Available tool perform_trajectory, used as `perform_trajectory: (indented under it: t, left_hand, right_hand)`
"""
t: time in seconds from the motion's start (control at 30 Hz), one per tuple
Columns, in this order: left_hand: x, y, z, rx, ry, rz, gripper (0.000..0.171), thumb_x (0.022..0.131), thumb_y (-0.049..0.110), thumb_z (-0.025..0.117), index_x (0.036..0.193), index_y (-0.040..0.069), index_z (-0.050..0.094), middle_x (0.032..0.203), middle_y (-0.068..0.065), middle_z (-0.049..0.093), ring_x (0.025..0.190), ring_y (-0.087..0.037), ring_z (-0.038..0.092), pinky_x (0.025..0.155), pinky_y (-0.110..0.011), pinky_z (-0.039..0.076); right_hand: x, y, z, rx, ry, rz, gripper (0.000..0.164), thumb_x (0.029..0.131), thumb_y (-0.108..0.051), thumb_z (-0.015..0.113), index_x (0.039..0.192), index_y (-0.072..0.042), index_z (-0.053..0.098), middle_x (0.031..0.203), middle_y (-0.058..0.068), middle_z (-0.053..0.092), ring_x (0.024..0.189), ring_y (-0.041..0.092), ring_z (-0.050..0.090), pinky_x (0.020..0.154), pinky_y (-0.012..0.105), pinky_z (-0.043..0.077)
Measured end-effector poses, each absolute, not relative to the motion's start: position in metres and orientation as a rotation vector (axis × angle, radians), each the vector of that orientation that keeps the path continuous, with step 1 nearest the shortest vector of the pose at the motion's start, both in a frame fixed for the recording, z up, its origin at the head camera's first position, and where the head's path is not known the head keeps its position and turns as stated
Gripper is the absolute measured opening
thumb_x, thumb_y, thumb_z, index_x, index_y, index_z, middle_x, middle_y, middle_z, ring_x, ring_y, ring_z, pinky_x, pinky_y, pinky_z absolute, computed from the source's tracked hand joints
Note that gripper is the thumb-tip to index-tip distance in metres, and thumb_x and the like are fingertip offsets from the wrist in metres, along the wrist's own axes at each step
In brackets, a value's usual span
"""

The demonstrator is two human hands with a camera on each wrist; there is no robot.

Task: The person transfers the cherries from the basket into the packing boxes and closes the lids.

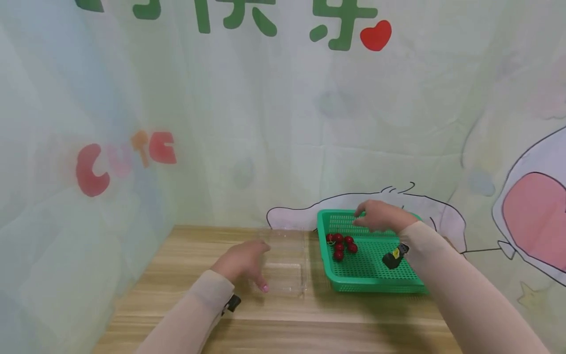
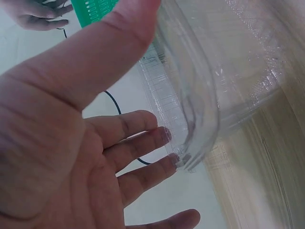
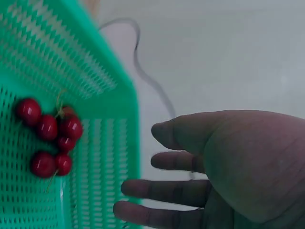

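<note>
A pale, softly patterned fabric backdrop (image 1: 274, 108) hangs behind the light brown wood-grain tabletop (image 1: 177, 265). Its print includes large green characters (image 1: 348, 24), a red heart (image 1: 376, 35), colourful "CUTE" lettering (image 1: 123, 167) and a black-outlined pink-and-white cartoon shape (image 1: 537, 211).

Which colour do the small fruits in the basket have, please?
The fruits are dark red and shiny; the right wrist view shows this best.
</note>
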State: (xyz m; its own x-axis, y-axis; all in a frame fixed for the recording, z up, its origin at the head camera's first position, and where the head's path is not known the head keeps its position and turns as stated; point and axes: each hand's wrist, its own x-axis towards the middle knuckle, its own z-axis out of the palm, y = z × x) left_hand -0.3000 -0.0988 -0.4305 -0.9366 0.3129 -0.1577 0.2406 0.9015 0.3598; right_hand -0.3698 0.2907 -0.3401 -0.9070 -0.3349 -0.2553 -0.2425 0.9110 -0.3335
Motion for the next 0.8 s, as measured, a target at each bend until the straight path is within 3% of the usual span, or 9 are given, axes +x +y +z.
perform_trajectory:
  t: [0.07,0.2,0.27,0.4,0.63,0.8]
  left_hand:
    - [-0.299,-0.097,-0.429,0.407,2.859,0.500,0.119,0.056,0.033,0.116,0.159,0.006,0.062,0.170,-0.019,0.057,0.156,-0.046,0.056,0.131,-0.064,0.046]
    - [-0.297,-0.094,-0.429,0.388,2.869,0.481,0.118,0.056,0.033,0.115,0.159,0.007,0.063,0.169,-0.019,0.059,0.154,-0.046,0.058,0.130,-0.064,0.047]
    - [-0.295,-0.092,-0.429,0.386,2.872,0.472,0.118,0.057,0.034,0.115,0.159,0.007,0.063,0.169,-0.019,0.059,0.154,-0.046,0.058,0.130,-0.064,0.047]
    - [-0.292,-0.089,-0.429,0.381,2.874,0.471,0.117,0.059,0.035,0.114,0.159,0.007,0.063,0.171,-0.018,0.057,0.156,-0.046,0.056,0.130,-0.065,0.046]
    - [-0.292,-0.086,-0.431,0.368,2.885,0.452,0.115,0.058,0.035,0.114,0.158,0.007,0.065,0.170,-0.018,0.058,0.156,-0.046,0.057,0.130,-0.065,0.047]
    - [-0.293,-0.084,-0.432,0.372,2.880,0.456,0.115,0.058,0.035,0.114,0.158,0.007,0.064,0.171,-0.018,0.058,0.156,-0.045,0.056,0.131,-0.064,0.047]
  right_hand:
    - [-0.378,0.292,-0.346,-0.390,2.726,-0.426,0.053,0.113,-0.031,0.068,0.153,0.003,0.065,0.135,0.022,0.078,0.105,0.029,0.081,0.083,0.043,0.069]
    - [-0.391,0.292,-0.363,-0.334,2.674,-0.445,0.048,0.112,-0.028,0.068,0.151,0.000,0.068,0.141,0.023,0.076,0.122,0.040,0.078,0.095,0.055,0.070]
    - [-0.395,0.291,-0.373,-0.320,2.664,-0.438,0.045,0.112,-0.026,0.069,0.149,-0.001,0.070,0.147,0.022,0.073,0.130,0.042,0.075,0.101,0.061,0.068]
    - [-0.400,0.287,-0.395,-0.301,2.662,-0.390,0.039,0.110,-0.022,0.072,0.145,-0.005,0.075,0.153,0.020,0.070,0.137,0.043,0.070,0.099,0.063,0.068]
    - [-0.400,0.285,-0.420,-0.256,2.666,-0.398,0.038,0.105,-0.019,0.078,0.142,-0.008,0.077,0.151,0.019,0.073,0.130,0.042,0.073,0.086,0.057,0.071]
    - [-0.398,0.286,-0.427,-0.277,2.654,-0.439,0.042,0.103,-0.012,0.079,0.143,-0.001,0.075,0.147,0.022,0.074,0.123,0.038,0.076,0.083,0.053,0.072]
